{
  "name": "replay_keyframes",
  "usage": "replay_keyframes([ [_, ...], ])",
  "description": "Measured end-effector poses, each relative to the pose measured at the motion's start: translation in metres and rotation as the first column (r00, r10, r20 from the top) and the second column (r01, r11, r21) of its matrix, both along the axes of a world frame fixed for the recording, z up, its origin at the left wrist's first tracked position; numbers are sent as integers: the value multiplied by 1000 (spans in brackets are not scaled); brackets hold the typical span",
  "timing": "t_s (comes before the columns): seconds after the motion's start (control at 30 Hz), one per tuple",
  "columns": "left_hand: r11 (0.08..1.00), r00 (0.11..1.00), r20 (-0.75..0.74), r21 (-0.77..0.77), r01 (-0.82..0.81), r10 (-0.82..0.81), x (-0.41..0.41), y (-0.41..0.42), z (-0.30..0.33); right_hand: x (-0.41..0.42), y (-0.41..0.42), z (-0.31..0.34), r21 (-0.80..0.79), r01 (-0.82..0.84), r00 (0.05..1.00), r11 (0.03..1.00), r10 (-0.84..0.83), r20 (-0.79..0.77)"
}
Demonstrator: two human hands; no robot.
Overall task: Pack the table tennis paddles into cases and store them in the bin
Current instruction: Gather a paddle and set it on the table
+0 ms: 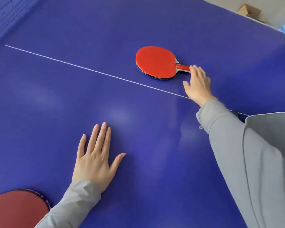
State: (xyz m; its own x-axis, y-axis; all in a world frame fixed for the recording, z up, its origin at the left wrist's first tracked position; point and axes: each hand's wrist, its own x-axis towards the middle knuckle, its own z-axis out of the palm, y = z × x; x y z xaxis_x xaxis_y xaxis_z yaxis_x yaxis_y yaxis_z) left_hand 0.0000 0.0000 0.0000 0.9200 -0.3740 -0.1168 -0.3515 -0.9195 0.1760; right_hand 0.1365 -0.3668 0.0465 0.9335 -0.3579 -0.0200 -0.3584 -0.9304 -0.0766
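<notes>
Nearest, at the lower left corner of the glossy blue table-tennis table [138, 186]: a dark red rounded fabric case [15, 209], partly cut off, tucked beside the grey left sleeve [69, 206]. Just beyond it, left hand [94, 160] laid flat on the table, fingers straight and spread, grasping nothing. Farther on, past the thin white centre line [89, 69]: right hand [197, 84] reaching out, fingers relaxed and released, fingertips touching the handle end. Red-rubber wooden-handled paddle [156, 62] lay flat beyond that line, long axis roughly parallel to it, blade pointing left, handle right. Farthest: blue net [2, 18] at upper left, brown cardboard box [248, 11] off the table's far right edge.
</notes>
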Motion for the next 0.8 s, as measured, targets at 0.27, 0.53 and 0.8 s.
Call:
replay_keyframes([
  [0.27,997,996,85,75,17,-24,2,-1,-7,35,-31,-18,-109,-30,997,994,22,-74],
  [0.53,997,994,107,80,-5,-4,2,-2,-6,0,-23,-11,-121,-131,990,984,136,31],
  [0.8,996,993,117,84,-19,9,2,-3,-6,-70,29,10,186,0,980,983,-37,195],
])
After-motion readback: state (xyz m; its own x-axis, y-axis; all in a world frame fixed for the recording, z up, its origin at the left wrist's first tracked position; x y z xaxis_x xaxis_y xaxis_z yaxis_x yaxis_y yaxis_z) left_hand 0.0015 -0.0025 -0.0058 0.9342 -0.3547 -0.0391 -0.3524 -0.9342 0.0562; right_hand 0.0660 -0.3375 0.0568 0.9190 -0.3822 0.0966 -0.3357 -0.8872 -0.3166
